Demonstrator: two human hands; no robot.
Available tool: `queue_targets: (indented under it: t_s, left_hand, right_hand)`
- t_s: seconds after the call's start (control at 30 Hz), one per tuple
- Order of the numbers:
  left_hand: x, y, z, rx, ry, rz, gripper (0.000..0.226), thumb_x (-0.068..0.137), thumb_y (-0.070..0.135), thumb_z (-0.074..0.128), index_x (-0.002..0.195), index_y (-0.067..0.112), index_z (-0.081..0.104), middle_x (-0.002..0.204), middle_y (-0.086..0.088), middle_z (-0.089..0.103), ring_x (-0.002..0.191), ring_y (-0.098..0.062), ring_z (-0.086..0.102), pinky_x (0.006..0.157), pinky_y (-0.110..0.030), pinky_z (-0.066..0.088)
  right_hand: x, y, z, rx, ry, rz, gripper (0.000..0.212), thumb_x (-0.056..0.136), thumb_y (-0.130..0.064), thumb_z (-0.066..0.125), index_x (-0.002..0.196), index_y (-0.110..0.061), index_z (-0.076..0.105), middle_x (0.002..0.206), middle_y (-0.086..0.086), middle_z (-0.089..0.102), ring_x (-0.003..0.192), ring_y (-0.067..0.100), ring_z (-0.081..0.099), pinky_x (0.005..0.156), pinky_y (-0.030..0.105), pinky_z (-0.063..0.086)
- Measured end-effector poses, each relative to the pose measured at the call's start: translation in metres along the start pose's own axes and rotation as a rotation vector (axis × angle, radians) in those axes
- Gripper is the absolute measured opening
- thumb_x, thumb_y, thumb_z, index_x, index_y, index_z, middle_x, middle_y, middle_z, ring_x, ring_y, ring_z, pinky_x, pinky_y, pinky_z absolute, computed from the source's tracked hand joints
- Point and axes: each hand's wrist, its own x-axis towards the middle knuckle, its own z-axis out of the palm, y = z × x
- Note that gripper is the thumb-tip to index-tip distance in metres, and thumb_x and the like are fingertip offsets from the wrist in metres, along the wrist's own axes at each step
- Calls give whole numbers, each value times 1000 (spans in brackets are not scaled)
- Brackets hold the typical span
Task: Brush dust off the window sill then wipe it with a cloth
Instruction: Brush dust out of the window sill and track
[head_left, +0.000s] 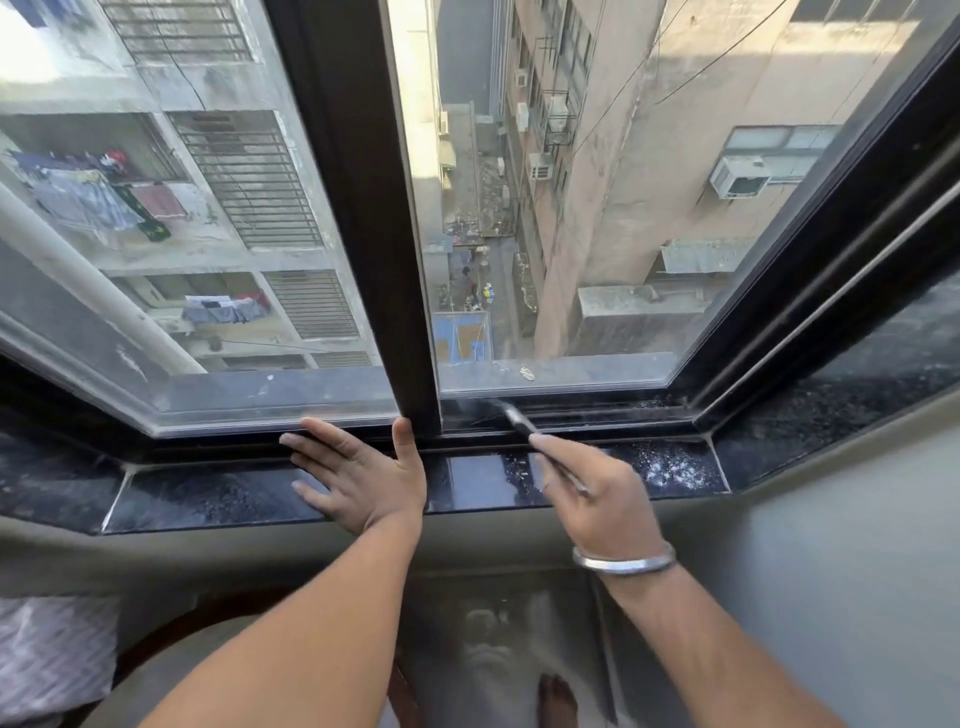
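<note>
A dark polished stone window sill (478, 483) runs across the view below a black-framed sliding window. My left hand (358, 478) lies flat on the sill with fingers spread, its thumb against the foot of the dark centre post (374, 208). My right hand (597, 493) grips a thin dark-handled brush (519, 422), whose bristle end is blurred and points into the window track (571, 410) right of the post. Pale dust specks (670, 470) cover the sill to the right of that hand. No cloth is in view.
The sill bends back at both ends, with dusty angled sections at left (52, 483) and right (841, 400). Below the sill is a grey wall (831, 571). A patterned fabric (47, 660) sits at lower left. A bare foot (558, 701) shows on the floor.
</note>
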Motion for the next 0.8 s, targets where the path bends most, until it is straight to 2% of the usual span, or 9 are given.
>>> queue_targets:
  t_s: [0.1,0.2,0.3,0.4,0.47,0.53,0.63,0.73,0.8]
  left_hand:
    - [0,0,1,-2,7,4,103,88,81,14,155,8,-11,163,-28,2,147,-44,21,114,-64,14]
    - [1,0,2,-13,16,6,103,89,81,15,156,8,-10,163,-28,3,147,-44,21,113,-64,15]
    - [1,0,2,-15,19,3,102,89,80,18,156,8,-10,162,-28,3,146,-45,22,113,-65,15]
    - [0,0,2,-16,17,5,102,89,80,18,155,7,-10,162,-29,3,146,-45,22,114,-65,15]
    - [0,1,1,-21,13,6,102,89,80,16,155,7,-9,162,-29,3,146,-46,22,114,-65,15]
    - [-1,1,0,-23,10,8,102,88,80,14,155,7,-8,162,-30,3,146,-46,21,114,-65,15]
    - [-2,2,-2,-31,5,15,102,88,80,14,155,6,-9,162,-30,2,146,-46,20,114,-65,13]
    - [-2,2,-2,-34,9,8,102,89,80,15,155,6,-9,162,-30,2,146,-46,21,114,-65,13]
    - [-1,2,-2,-34,11,7,102,89,80,16,155,7,-9,162,-30,2,146,-46,21,114,-65,14]
  right_hand:
    - [-2,38,-52,-138,139,153,23,86,-17,67,108,-19,73,97,1,77,84,16,73,74,30,57]
    - [-1,57,-86,-333,259,272,23,85,-10,67,106,-15,73,95,8,77,84,27,73,72,31,55]
    - [-9,47,-87,-417,292,227,25,84,-4,66,107,-12,73,104,12,76,95,29,72,78,33,54]
    - [-26,18,-68,-334,243,92,26,83,-8,61,106,-13,73,117,13,71,109,21,68,91,28,51]
    - [-28,-1,-55,-187,157,20,26,80,-9,63,104,-15,74,120,6,70,113,13,66,95,24,50]
    - [-21,-16,-40,-75,20,-52,25,79,-8,66,101,-17,73,118,-1,71,109,10,67,91,28,54]
    - [-5,-33,-12,-23,-154,-141,24,77,-10,66,98,-19,73,114,0,73,98,14,70,80,31,58]
    - [14,-44,13,43,-216,-172,23,71,-8,65,91,-14,74,107,3,75,95,16,71,81,31,58]
    - [23,-44,23,107,-213,-160,20,65,-1,65,82,-9,73,96,5,77,85,19,72,75,34,58]
